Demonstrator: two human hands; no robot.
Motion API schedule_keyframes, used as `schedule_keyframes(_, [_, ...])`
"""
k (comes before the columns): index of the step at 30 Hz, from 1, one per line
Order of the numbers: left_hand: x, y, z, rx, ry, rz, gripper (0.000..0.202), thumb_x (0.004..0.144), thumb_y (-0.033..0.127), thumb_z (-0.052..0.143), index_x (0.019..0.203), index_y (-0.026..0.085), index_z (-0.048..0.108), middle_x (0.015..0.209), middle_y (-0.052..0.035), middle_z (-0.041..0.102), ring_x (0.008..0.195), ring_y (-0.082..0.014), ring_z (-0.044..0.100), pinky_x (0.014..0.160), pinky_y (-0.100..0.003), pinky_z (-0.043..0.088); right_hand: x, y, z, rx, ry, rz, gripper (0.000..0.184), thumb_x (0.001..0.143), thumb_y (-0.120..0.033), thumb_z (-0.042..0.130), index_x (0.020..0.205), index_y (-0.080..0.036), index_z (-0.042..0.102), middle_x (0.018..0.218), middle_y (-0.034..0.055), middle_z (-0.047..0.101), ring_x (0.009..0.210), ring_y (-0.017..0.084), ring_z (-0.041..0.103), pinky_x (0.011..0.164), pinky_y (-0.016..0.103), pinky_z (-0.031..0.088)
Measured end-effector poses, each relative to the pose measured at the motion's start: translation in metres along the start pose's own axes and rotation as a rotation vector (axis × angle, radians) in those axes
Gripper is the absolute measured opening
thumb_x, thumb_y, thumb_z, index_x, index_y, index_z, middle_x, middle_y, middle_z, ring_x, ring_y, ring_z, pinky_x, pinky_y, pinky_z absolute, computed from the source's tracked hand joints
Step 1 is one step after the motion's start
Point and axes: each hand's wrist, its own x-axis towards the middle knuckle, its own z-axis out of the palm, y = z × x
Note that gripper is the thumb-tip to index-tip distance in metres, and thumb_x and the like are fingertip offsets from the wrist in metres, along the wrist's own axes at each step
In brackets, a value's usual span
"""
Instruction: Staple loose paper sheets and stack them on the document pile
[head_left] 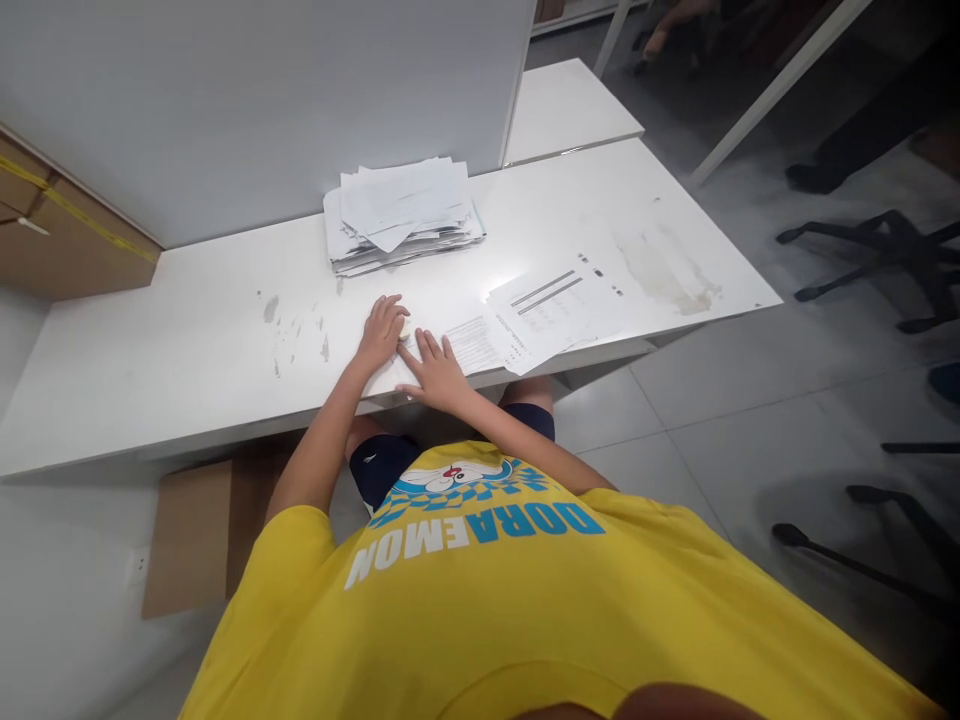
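My left hand [382, 330] rests on the white table [187, 340] with its fingers curled over a small pale object that I cannot make out. My right hand [433, 368] lies flat beside it, fingers spread, pressing on a printed sheet of paper [472, 345] at the table's front edge. More printed sheets [551, 310] lie just to the right of that hand. A thick, untidy stack of papers [405, 215] sits further back, against the white partition.
A white partition wall [262, 100] stands behind the table. Cardboard boxes [45, 230] are at the far left and a cardboard sheet [191, 535] leans under the table. Office chair bases [892, 260] stand on the tiled floor to the right.
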Motion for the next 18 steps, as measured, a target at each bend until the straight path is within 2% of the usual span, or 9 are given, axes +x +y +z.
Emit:
schedule_keyframes(3, [0.000,0.000,0.000,0.013,-0.003,-0.006,0.063,0.097,0.068,0.018,0.104,0.024,0.062,0.140,-0.0119,0.056,0.143,-0.0256,0.040,0.124,-0.053,0.024,-0.021,0.003,-0.004,-0.063,-0.033,-0.073,0.101,0.078,-0.059,0.075,0.157,-0.014,0.032,0.162,0.0292,0.016,0.151,0.046,0.018,0.118,0.068,0.016])
schedule_keyframes(5, [0.000,0.001,-0.001,0.018,-0.005,-0.008,0.064,0.098,0.068,0.017,0.105,0.024,0.063,0.140,-0.0120,0.056,0.143,-0.0264,0.039,0.123,-0.053,0.025,-0.034,0.007,-0.008,-0.081,-0.044,-0.131,0.094,0.080,-0.048,0.077,0.156,-0.015,0.034,0.162,0.0275,0.020,0.150,0.045,0.021,0.117,0.066,0.021])
schedule_keyframes(8, [-0.001,0.004,-0.004,0.017,-0.019,-0.011,0.064,0.098,0.067,0.017,0.107,0.023,0.063,0.142,-0.0117,0.056,0.144,-0.0274,0.038,0.123,-0.053,0.026,-0.051,0.021,-0.019,-0.026,-0.053,-0.143,0.066,0.095,-0.031,0.056,0.156,-0.016,0.036,0.157,0.0190,0.037,0.147,0.034,0.036,0.119,0.055,0.032])
schedule_keyframes(10, [-0.002,0.007,-0.008,0.021,-0.033,-0.008,0.063,0.099,0.066,0.018,0.108,0.023,0.063,0.142,-0.0115,0.056,0.145,-0.0278,0.037,0.123,-0.053,0.027,-0.060,0.034,-0.026,0.027,-0.044,-0.101,0.057,0.100,-0.026,0.043,0.156,-0.015,0.036,0.151,0.0152,0.048,0.141,0.027,0.046,0.117,0.048,0.039])
schedule_keyframes(12, [-0.003,0.010,-0.012,0.031,-0.054,-0.010,0.062,0.099,0.064,0.018,0.109,0.023,0.063,0.143,-0.0109,0.055,0.145,-0.0277,0.037,0.123,-0.053,0.028,-0.068,0.050,-0.032,0.056,-0.022,-0.104,0.056,0.100,-0.024,0.038,0.155,-0.015,0.037,0.150,0.0130,0.051,0.141,0.024,0.047,0.116,0.045,0.043])
schedule_keyframes(15, [-0.004,0.016,-0.018,0.051,-0.110,-0.042,0.059,0.101,0.061,0.018,0.112,0.023,0.063,0.146,-0.0086,0.053,0.148,-0.0262,0.034,0.123,-0.049,0.030,-0.082,0.078,-0.038,0.008,0.059,-0.183,0.063,0.093,-0.009,0.038,0.155,-0.020,0.038,0.156,0.0077,0.042,0.149,0.025,0.033,0.122,0.053,0.032])
schedule_keyframes(17, [-0.005,0.019,-0.021,0.060,-0.133,-0.055,0.058,0.102,0.058,0.018,0.113,0.023,0.062,0.147,-0.0076,0.052,0.149,-0.0249,0.031,0.124,-0.046,0.029,-0.093,0.096,-0.038,-0.054,0.142,-0.161,0.077,0.083,0.003,0.038,0.155,-0.023,0.036,0.158,0.0059,0.038,0.151,0.027,0.027,0.123,0.061,0.023])
schedule_keyframes(18, [-0.005,0.020,-0.021,0.065,-0.137,-0.053,0.057,0.102,0.058,0.018,0.113,0.023,0.062,0.147,-0.0075,0.052,0.149,-0.0245,0.031,0.124,-0.045,0.029,-0.099,0.104,-0.037,-0.078,0.167,-0.137,0.083,0.079,0.006,0.038,0.156,-0.024,0.035,0.158,0.0056,0.039,0.151,0.028,0.027,0.123,0.062,0.022])
